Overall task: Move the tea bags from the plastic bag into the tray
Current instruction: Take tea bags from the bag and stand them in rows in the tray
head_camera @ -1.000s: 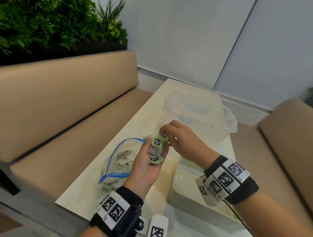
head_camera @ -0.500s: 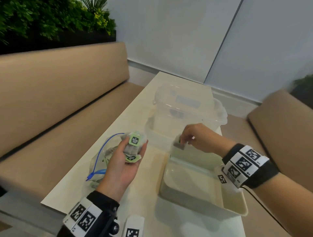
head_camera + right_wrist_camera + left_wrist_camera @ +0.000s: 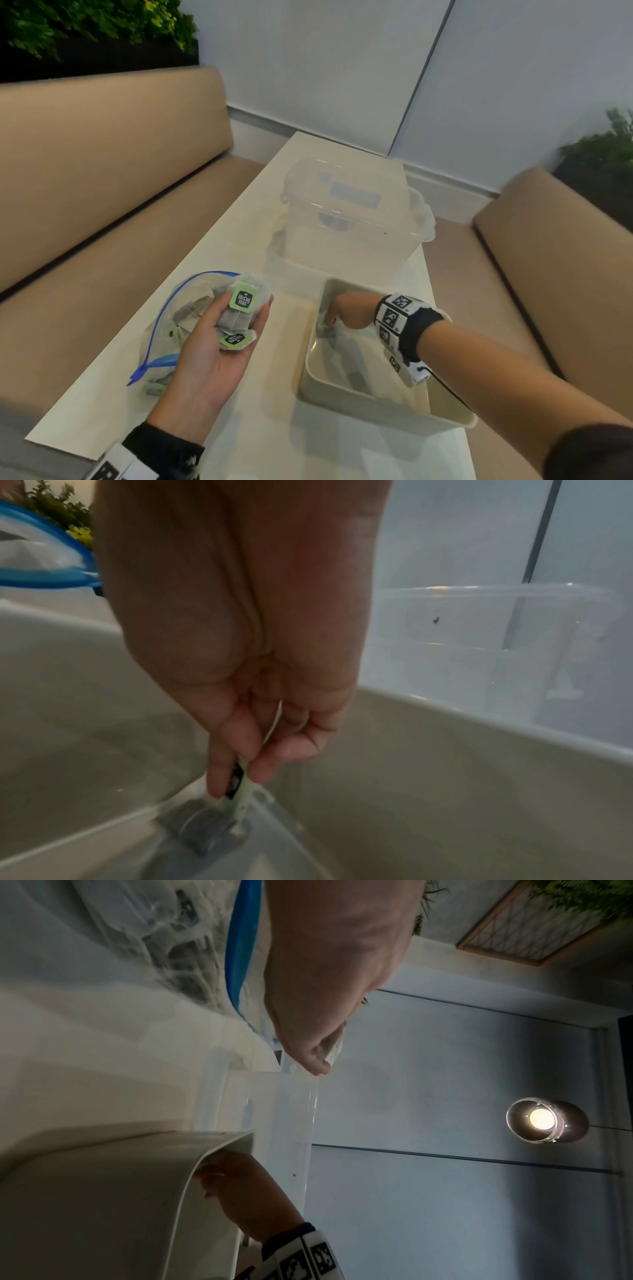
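Observation:
My left hand (image 3: 248, 300) is palm up over the clear zip bag (image 3: 171, 329) and cups a small stack of tea bags (image 3: 236, 322) with green tags between thumb and fingers. More tea bags lie inside the blue-rimmed bag. To the right stands the cream tray (image 3: 380, 401). My right hand (image 3: 330, 320) reaches down into its far left corner. There it pinches the tag (image 3: 236, 777) of one grey tea bag (image 3: 209, 829), which touches the tray floor. The left wrist view shows the tray wall (image 3: 103, 1191) with the right hand (image 3: 246, 1191) behind it.
A clear lidded plastic box (image 3: 352, 219) stands right behind the tray on the white table (image 3: 239, 411). Tan benches (image 3: 102, 205) run along both sides of the table. Green plants (image 3: 102, 24) stand behind the left bench.
My right hand took one tea bag from the stack in my left hand, then carried it right and down into the tray's far left corner. The left hand stayed over the bag.

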### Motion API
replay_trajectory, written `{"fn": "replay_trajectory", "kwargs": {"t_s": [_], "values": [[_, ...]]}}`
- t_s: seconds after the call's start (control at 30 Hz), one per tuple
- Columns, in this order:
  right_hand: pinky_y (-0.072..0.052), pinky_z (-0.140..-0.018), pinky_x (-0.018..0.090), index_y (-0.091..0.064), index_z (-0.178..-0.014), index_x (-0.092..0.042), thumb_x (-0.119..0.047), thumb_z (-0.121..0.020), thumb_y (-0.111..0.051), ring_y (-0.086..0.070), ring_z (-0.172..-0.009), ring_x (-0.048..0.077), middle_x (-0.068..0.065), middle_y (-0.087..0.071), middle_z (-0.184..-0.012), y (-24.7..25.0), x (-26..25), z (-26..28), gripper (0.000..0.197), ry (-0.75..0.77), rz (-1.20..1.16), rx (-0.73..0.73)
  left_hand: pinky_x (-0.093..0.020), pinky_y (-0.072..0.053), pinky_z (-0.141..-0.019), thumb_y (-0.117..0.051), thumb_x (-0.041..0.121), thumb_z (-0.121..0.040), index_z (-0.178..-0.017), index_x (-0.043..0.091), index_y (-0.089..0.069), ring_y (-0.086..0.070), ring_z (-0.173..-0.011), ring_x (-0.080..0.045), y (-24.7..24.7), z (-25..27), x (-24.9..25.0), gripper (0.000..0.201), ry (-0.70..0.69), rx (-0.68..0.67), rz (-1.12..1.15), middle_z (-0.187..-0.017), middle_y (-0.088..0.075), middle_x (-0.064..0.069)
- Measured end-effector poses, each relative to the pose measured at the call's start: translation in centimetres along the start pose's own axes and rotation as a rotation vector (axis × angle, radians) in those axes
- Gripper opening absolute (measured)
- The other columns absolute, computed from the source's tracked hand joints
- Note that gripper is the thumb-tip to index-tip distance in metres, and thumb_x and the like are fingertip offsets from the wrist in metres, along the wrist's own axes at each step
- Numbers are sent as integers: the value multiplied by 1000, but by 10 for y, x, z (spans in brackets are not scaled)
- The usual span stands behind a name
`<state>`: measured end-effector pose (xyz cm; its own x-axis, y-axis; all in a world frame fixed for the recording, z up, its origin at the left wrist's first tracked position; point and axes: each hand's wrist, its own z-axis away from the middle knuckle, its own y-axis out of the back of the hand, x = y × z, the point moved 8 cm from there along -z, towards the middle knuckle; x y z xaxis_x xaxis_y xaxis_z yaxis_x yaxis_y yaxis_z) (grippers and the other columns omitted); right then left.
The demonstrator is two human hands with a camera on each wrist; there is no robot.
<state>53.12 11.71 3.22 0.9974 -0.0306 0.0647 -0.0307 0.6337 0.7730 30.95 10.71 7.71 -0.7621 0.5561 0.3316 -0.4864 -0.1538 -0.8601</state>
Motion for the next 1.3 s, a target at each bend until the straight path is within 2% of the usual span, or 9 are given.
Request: {"fn": "replay_trajectory", "kwargs": {"t_s": [0.1, 0.27, 0.5, 0.67, 0.73, 0.83, 0.93, 1.07, 1.3], "values": [[-35, -108, 36, -51, -134, -13, 2, -91, -41, -46, -126, 29, 9, -48, -139, 0, 2, -6, 46, -46, -1, 8, -40, -55, -85, -63, 16, -73, -123, 3, -57, -65, -107, -35, 0, -1, 0, 52, 3, 2, -2, -117, -67, -18], [-34, -109, 38, -49, -135, -12, 6, -87, -40, -42, -130, 29, 10, -46, -142, -1, 2, -9, 53, -35, 37, 28, -38, -55, -83, -63, 15, -73, -103, 6, -63, -65, -106, -34, -3, -1, 0, 31, 9, -1, -6, -116, -67, -18], [-38, -105, 37, -51, -132, -8, 5, -88, -40, -47, -124, 30, 10, -51, -135, 6, -2, 1, 47, -18, 65, 46, -41, -56, -81, -63, 16, -71, -105, 6, -64, -66, -103, -36, -10, 2, -6, 35, 37, -28, -16, -113, -69, -18], [-40, -103, 31, -52, -131, -6, 8, -87, -38, -48, -124, 28, 11, -50, -135, 30, -12, 24, 48, -5, 48, 165, -41, -56, -79, -54, 16, -89, -107, 4, -64, -63, -106, -36, -15, 2, -14, 24, 77, -33, -33, -113, -68, -20], [-42, -94, 27, -58, -123, -7, 5, -89, -37, -53, -116, 25, 10, -56, -127, 60, -18, 44, 41, 20, -12, 324, -41, -56, -79, -53, 16, -92, -117, 2, -61, -64, -105, -36, -14, -1, -18, 29, 92, -26, -36, -117, -66, -20], [-44, -82, 13, -66, -106, -12, -3, -90, -48, -59, -94, 15, 3, -63, -104, 114, -45, 90, 26, 263, -208, 697, -42, -57, -78, -54, 16, -92, -118, 3, -60, -62, -109, -38, -13, -5, -24, 29, 122, -23, -32, -119, -66, -20], [-39, -66, 5, -68, -101, -17, -18, -86, -66, -55, -79, 8, -3, -60, -93, 129, -89, 124, 15, 571, -250, 707, -45, -54, -84, -48, 19, -96, -116, 3, -60, -58, -116, -35, -20, -5, -31, 29, 154, -51, -3, -120, -65, -20], [-46, -73, 23, -62, -106, -18, -42, -77, -72, -52, -81, 11, -4, -56, -96, 118, -101, 114, 39, 391, -149, 626, -48, -53, -82, -41, 23, -99, -115, 2, -60, -57, -111, -27, -29, -3, -37, 32, 171, -115, 41, -113, -65, -19], [-43, -69, 27, -58, -89, -12, -31, -76, -76, -50, -75, 18, -2, -51, -81, 116, -103, 114, 29, 366, -229, 623, -49, -52, -81, -42, 23, -98, -106, 1, -63, -51, -111, -26, -31, 1, -42, 31, 173, -113, 77, -112, -62, -18]]}}
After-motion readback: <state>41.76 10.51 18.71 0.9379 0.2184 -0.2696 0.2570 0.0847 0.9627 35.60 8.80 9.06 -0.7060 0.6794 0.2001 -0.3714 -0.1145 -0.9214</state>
